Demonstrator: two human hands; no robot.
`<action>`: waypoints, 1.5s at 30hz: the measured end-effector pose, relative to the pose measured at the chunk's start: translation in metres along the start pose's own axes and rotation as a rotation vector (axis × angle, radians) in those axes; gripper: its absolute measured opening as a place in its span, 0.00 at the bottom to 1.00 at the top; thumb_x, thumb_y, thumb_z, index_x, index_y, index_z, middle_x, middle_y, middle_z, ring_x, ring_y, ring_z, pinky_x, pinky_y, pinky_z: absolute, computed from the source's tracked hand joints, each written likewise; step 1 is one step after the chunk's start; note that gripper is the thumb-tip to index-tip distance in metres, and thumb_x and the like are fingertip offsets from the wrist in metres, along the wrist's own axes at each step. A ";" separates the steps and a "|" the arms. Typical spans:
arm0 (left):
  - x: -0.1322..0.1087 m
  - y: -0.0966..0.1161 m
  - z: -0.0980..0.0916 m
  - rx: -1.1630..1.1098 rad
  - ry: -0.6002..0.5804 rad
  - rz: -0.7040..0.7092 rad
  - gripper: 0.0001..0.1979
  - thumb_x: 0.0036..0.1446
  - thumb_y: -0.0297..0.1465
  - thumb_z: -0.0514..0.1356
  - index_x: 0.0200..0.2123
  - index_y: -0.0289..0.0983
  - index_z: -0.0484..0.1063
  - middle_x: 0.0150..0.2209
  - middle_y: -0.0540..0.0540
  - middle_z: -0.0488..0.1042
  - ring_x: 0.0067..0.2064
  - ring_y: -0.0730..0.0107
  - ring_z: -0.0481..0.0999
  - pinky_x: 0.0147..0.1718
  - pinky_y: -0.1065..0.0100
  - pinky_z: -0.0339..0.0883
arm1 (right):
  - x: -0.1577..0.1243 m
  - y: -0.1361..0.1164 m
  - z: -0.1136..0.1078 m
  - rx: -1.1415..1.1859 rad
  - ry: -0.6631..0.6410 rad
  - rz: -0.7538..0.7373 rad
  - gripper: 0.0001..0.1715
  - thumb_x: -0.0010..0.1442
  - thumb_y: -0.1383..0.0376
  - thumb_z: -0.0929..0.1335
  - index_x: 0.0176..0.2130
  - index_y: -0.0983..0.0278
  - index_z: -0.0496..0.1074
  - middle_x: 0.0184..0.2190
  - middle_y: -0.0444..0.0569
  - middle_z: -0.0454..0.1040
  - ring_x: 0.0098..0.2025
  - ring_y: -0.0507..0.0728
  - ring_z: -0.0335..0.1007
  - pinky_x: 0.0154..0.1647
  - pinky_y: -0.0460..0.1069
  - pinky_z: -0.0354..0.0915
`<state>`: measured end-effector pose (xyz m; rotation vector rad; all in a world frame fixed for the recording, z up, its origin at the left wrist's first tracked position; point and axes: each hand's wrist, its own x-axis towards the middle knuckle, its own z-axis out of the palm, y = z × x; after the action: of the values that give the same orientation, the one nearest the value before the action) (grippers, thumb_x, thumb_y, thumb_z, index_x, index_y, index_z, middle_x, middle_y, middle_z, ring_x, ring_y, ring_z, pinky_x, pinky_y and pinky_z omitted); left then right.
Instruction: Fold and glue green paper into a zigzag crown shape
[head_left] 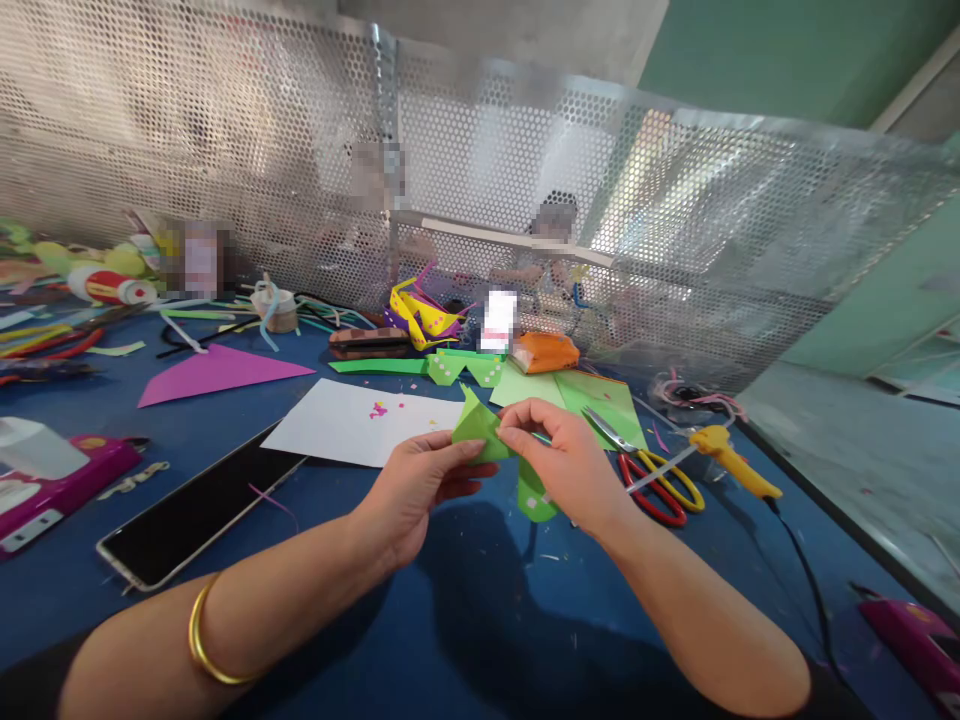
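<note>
A folded piece of light green paper is held above the blue table between both hands. My left hand pinches its left end with thumb and fingers. My right hand pinches its right side from above, fingers closed on the paper. A green strip with small white dots hangs down below the fold, under my right hand. A gold bangle is on my left wrist.
A white sheet, a pink triangle of paper and a dark tablet lie to the left. Red and yellow scissors, a yellow glue gun with its cord and green sheets lie to the right. A perforated metal screen stands behind.
</note>
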<state>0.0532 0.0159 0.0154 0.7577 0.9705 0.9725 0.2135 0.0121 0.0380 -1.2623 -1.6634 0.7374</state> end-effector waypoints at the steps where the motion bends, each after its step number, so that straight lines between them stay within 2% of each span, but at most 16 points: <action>1: 0.000 -0.001 0.001 0.010 -0.005 -0.004 0.09 0.49 0.28 0.68 0.36 0.33 0.79 0.36 0.42 0.81 0.35 0.66 0.81 0.31 0.73 0.70 | 0.000 0.001 0.000 -0.027 0.003 -0.003 0.07 0.55 0.62 0.67 0.28 0.61 0.70 0.29 0.44 0.74 0.35 0.55 0.69 0.39 0.50 0.64; 4: 0.001 -0.001 0.001 0.071 -0.038 0.016 0.11 0.48 0.32 0.69 0.35 0.32 0.79 0.37 0.41 0.81 0.36 0.67 0.80 0.33 0.72 0.70 | 0.002 0.004 0.000 -0.062 0.020 0.027 0.07 0.56 0.62 0.67 0.27 0.61 0.70 0.25 0.42 0.72 0.29 0.53 0.65 0.31 0.48 0.61; 6: 0.001 0.001 -0.001 0.131 -0.054 0.087 0.13 0.48 0.34 0.69 0.36 0.33 0.79 0.37 0.41 0.81 0.36 0.68 0.79 0.33 0.72 0.69 | 0.002 0.005 -0.001 -0.063 0.026 0.042 0.08 0.56 0.62 0.67 0.28 0.61 0.71 0.24 0.42 0.71 0.27 0.52 0.64 0.29 0.47 0.60; 10: -0.001 0.005 -0.006 0.246 0.001 0.325 0.23 0.47 0.33 0.70 0.47 0.37 0.72 0.31 0.47 0.80 0.32 0.68 0.78 0.33 0.70 0.69 | 0.001 0.005 -0.002 -0.077 0.036 0.031 0.07 0.56 0.62 0.68 0.28 0.61 0.71 0.24 0.43 0.71 0.27 0.52 0.63 0.28 0.48 0.60; 12: -0.002 0.007 -0.008 0.304 -0.008 0.379 0.26 0.48 0.31 0.69 0.52 0.38 0.70 0.29 0.49 0.80 0.31 0.68 0.77 0.34 0.69 0.69 | -0.001 0.005 -0.002 -0.104 0.038 0.026 0.07 0.56 0.62 0.68 0.28 0.61 0.71 0.24 0.43 0.72 0.27 0.52 0.63 0.28 0.48 0.59; 17: -0.006 0.009 -0.007 0.344 -0.058 0.308 0.25 0.49 0.28 0.67 0.53 0.37 0.74 0.21 0.54 0.74 0.24 0.75 0.71 0.27 0.73 0.68 | -0.005 0.006 0.003 -0.144 0.011 -0.007 0.07 0.57 0.63 0.67 0.29 0.61 0.71 0.26 0.43 0.73 0.29 0.53 0.65 0.30 0.48 0.60; 21: -0.007 0.009 -0.007 0.296 -0.058 0.265 0.27 0.49 0.29 0.67 0.54 0.37 0.73 0.19 0.56 0.72 0.21 0.76 0.68 0.24 0.74 0.67 | -0.006 0.006 0.006 -0.152 0.004 0.018 0.07 0.58 0.62 0.67 0.29 0.61 0.72 0.26 0.43 0.72 0.27 0.52 0.63 0.28 0.47 0.59; 24: -0.006 0.007 -0.008 0.294 -0.043 0.274 0.25 0.50 0.29 0.66 0.53 0.35 0.72 0.21 0.54 0.74 0.21 0.76 0.69 0.23 0.74 0.67 | -0.006 0.005 0.008 -0.122 0.023 0.022 0.07 0.58 0.62 0.67 0.29 0.61 0.72 0.29 0.44 0.74 0.30 0.53 0.65 0.33 0.48 0.62; 27: -0.003 0.006 -0.011 0.284 -0.028 0.273 0.19 0.50 0.29 0.65 0.46 0.36 0.70 0.23 0.51 0.77 0.22 0.73 0.72 0.22 0.74 0.66 | -0.005 0.004 0.009 -0.062 0.046 0.037 0.07 0.57 0.62 0.67 0.28 0.61 0.71 0.32 0.45 0.74 0.35 0.54 0.67 0.38 0.49 0.63; 31: -0.001 0.004 -0.012 0.273 -0.043 0.298 0.09 0.49 0.30 0.65 0.31 0.38 0.67 0.21 0.53 0.75 0.24 0.71 0.75 0.23 0.74 0.66 | -0.006 0.001 0.010 -0.026 0.072 0.069 0.08 0.57 0.62 0.67 0.28 0.61 0.71 0.32 0.46 0.74 0.36 0.55 0.67 0.40 0.50 0.63; 35: -0.003 0.003 -0.010 0.301 -0.065 0.247 0.03 0.47 0.28 0.64 0.27 0.35 0.74 0.24 0.52 0.75 0.26 0.74 0.75 0.26 0.73 0.68 | -0.009 0.000 0.014 -0.038 0.066 0.034 0.07 0.57 0.64 0.68 0.27 0.62 0.72 0.35 0.46 0.73 0.39 0.55 0.68 0.43 0.50 0.62; 40: -0.005 0.004 -0.009 0.288 -0.048 0.195 0.08 0.44 0.31 0.66 0.29 0.34 0.80 0.27 0.48 0.78 0.28 0.74 0.73 0.28 0.73 0.68 | -0.011 0.002 0.018 -0.061 0.091 -0.035 0.06 0.58 0.67 0.68 0.28 0.62 0.73 0.34 0.45 0.72 0.39 0.54 0.69 0.43 0.49 0.63; 45: -0.003 0.003 -0.010 0.288 -0.043 0.196 0.09 0.44 0.34 0.68 0.28 0.34 0.80 0.27 0.48 0.78 0.29 0.73 0.72 0.29 0.73 0.67 | -0.013 0.003 0.020 -0.056 0.106 -0.055 0.06 0.58 0.67 0.69 0.28 0.63 0.74 0.33 0.45 0.72 0.39 0.53 0.69 0.42 0.49 0.63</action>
<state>0.0421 0.0150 0.0157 1.1278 1.0241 0.9914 0.1973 0.0017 0.0234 -1.2671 -1.6355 0.5846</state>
